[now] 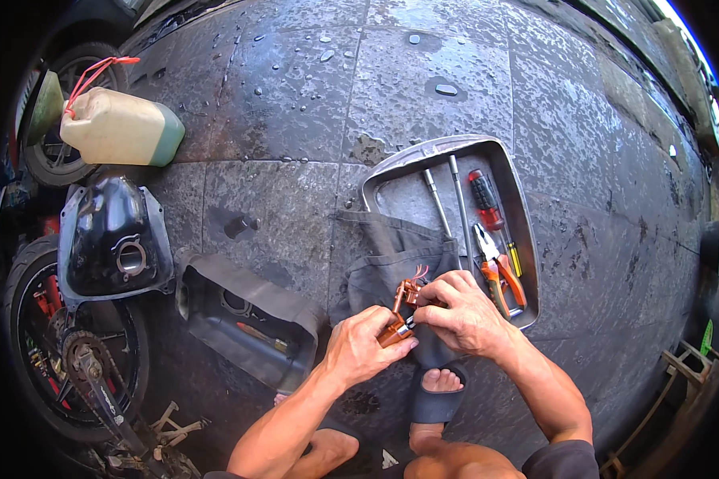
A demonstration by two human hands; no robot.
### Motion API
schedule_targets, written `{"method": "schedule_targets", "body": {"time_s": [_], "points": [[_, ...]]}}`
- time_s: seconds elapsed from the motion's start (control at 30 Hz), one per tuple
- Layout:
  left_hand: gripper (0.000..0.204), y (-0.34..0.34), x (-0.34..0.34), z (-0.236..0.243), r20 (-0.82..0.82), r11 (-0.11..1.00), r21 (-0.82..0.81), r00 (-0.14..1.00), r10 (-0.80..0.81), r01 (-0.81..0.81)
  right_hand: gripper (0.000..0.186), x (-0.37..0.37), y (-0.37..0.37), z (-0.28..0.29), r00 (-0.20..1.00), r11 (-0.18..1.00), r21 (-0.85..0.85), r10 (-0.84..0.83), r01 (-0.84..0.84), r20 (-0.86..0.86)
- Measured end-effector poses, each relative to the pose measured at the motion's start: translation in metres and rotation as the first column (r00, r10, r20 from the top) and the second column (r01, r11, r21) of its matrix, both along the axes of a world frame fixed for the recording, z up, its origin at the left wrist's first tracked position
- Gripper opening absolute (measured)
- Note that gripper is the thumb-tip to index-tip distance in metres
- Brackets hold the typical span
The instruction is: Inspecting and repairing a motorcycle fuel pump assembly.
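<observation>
In front of me, my left hand (367, 347) grips the orange cylindrical body (395, 332) of a small assembly with a bracket (407, 293) and thin red wires at its top. My right hand (463, 315) has its thumb and fingers closed on the same assembly near the middle. Just beyond my hands, a dark grey cloth (379, 247) drapes over the near left side of a metal tray (407, 144) holding rods, a red-and-black screwdriver (485, 199), orange-handled pliers (506, 279) and other tools.
A black metal tank (108, 223) and an open dark rubber or plastic housing (249, 347) lie to the left, beside wheels (36, 367). A translucent jug (116, 126) stands at the upper left. A metal frame (687, 367) is at the right. The dark tiled floor (280, 104) has wet spots.
</observation>
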State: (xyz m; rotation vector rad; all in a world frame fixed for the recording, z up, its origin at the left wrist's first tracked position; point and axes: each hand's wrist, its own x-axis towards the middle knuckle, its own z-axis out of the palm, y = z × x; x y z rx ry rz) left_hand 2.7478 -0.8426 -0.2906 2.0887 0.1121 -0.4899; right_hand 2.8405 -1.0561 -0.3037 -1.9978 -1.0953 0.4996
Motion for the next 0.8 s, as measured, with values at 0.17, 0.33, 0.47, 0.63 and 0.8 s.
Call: {"method": "schedule_targets", "body": {"time_s": [0.17, 0.33, 0.47, 0.63, 0.8], "points": [[0.04, -0.009, -0.004, 0.008, -0.031, 0.993, 0.056, 0.994, 0.102, -0.1, 0.035, -0.003, 0.002, 0.005, 0.995, 0.994, 0.048, -0.101, 0.099, 0.028], [0.038, -0.018, -0.013, 0.011, 0.061, 0.982, 0.153, 0.993, 0.101, -0.109, 0.032, -0.03, 0.003, 0.025, 0.932, 0.933, -0.031, -0.359, 0.358, -0.039], [0.035, -0.023, -0.016, 0.014, 0.104, 0.974, 0.2, 0.991, 0.086, -0.105, 0.03, -0.039, 0.0, 0.025, 0.904, 0.911, -0.085, -0.412, 0.404, -0.114], [0.034, -0.024, -0.016, 0.017, 0.101, 0.98, 0.178, 0.992, 0.075, -0.092, 0.029, -0.043, -0.001, 0.025, 0.892, 0.907, -0.123, -0.418, 0.402, -0.171], [0.035, -0.023, -0.015, 0.02, 0.096, 0.979, 0.181, 0.992, 0.077, -0.093, 0.028, -0.045, 0.001, 0.027, 0.889, 0.91, -0.129, -0.413, 0.394, -0.197]]}}
